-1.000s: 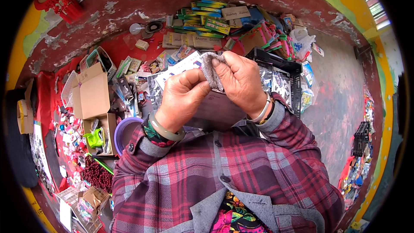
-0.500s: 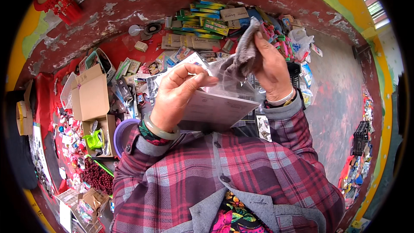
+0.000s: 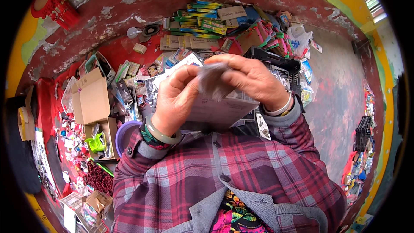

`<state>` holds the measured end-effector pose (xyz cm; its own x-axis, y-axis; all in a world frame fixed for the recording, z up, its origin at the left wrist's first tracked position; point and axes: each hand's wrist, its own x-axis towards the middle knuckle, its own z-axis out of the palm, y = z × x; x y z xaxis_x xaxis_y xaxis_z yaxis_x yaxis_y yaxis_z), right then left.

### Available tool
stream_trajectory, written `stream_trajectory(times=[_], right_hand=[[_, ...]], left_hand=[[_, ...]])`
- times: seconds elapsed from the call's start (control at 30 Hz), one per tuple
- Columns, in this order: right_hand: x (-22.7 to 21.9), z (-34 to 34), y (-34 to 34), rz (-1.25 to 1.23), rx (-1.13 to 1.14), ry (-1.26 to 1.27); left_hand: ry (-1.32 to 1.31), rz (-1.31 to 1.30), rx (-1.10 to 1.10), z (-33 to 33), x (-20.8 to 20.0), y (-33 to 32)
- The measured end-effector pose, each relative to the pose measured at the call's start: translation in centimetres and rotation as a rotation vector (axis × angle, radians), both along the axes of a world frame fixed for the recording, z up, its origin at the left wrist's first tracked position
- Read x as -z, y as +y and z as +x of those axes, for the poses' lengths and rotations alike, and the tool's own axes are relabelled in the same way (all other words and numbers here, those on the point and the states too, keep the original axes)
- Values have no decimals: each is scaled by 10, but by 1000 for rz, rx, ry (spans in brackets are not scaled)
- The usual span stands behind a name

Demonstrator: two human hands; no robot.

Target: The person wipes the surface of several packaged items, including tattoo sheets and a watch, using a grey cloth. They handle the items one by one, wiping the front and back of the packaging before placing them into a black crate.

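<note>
My left hand (image 3: 174, 99), a pale bangle at its wrist, is closed with thumb and fingers pinched together. What lies in that pinch is hidden by a grey cloth (image 3: 212, 82), blurred by motion, which touches its fingertips. My right hand (image 3: 254, 80) grips the cloth from the other side, its fingers curled over the top. Just below both hands a pale flat board (image 3: 215, 110) with faint print slants in front of my body. A white sheet (image 3: 186, 62) shows behind my left hand.
An opened cardboard box (image 3: 92, 103) stands at the left, beside a purple basin (image 3: 126, 134). Stacked boxes (image 3: 202, 19) lie along the far wall. A black crate (image 3: 276, 60) sits behind my right hand. Small packaged goods crowd the floor ahead.
My right hand has come down and left with the grey cloth, from raised at the right to against my left hand's fingertips. The left hand has barely moved.
</note>
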<state>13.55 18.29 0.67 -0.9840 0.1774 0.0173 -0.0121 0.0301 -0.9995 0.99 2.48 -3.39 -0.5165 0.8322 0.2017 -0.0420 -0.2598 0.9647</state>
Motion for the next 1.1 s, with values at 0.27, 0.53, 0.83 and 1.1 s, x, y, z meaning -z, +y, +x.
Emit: stream_trajectory(times=[0.27,0.53,0.83,1.1], right_hand=[[23,-10,-19,30,175,42],[30,-12,-30,126,288,206],[31,-13,-35,-182,491,182],[16,18,29,-441,527,401]], left_hand=[[153,23,-151,2,4,1],[41,44,-135,5,6,0],[366,108,-220,6,6,5],[-138,92,-87,-4,-2,-4]])
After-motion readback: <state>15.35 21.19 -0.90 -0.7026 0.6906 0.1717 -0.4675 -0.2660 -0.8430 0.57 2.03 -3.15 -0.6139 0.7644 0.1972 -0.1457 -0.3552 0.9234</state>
